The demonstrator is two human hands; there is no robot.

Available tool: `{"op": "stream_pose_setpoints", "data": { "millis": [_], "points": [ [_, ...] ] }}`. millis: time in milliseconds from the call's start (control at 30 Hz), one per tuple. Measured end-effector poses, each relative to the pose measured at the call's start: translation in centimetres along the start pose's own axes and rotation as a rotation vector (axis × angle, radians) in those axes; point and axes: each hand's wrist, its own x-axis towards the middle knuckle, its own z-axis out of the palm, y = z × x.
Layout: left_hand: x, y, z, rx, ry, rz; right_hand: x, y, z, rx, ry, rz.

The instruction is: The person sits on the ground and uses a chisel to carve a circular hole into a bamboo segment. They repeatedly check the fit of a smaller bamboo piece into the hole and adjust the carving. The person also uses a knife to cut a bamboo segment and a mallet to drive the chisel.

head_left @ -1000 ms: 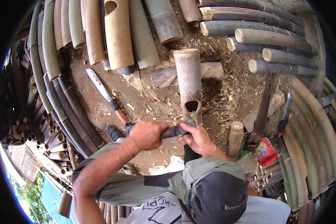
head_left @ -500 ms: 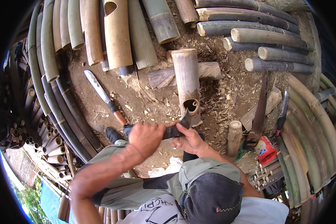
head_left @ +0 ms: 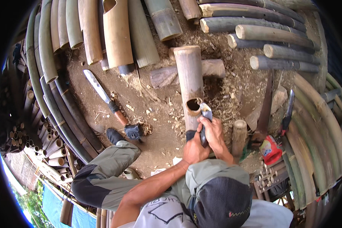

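Note:
In my hands is a short knife [head_left: 206, 110] with a pale blade and a dark handle. My right hand [head_left: 215, 133] wraps round it close to the blade. Lower on the handle, my left hand [head_left: 196, 150] is closed. The blade lies at the right rim of a rounded hole in a thick bamboo tube [head_left: 190, 76], where a curled shaving shows. That tube rests with its far part over a wooden block [head_left: 163, 77] on the ground. Beneath my hands, the tube's near end is hidden.
A machete [head_left: 98, 88] lies at left, by a dark blocky object [head_left: 133, 132]. To the right are a short upright bamboo piece [head_left: 239, 136], a saw [head_left: 265, 110], another knife [head_left: 288, 108] and a red container [head_left: 270, 150]. Bamboo poles [head_left: 119, 34] surround the shaving-strewn ground.
Both hands have moved right with the knife, the left one farthest. The blade has come to the hole's right rim. The dark blocky object beside the machete is now uncovered.

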Motion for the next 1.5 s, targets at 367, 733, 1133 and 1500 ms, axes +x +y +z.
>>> {"op": "stream_pose_setpoints", "data": {
  "millis": [367, 733, 1133, 1500],
  "points": [
    [3.9, -4.4, -14.1, 0.571, 0.221, 0.296, 0.7, -4.0, 6.1, 0.61, -0.373, 0.06],
    [5.6, 17.8, -15.1, 1.607, -0.156, 0.449, 1.4, -6.7, 2.8, 1.591, -0.407, 0.307],
    [3.5, -2.3, -15.0, 0.797, -0.183, 0.244, -0.9, -2.5, 3.0, 0.709, -0.368, 0.383],
    [-0.1, -0.4, -0.7, -0.045, 0.052, -0.025, -0.3, -1.4, 1.0, -0.362, 0.143, -0.195]
  ]
}}
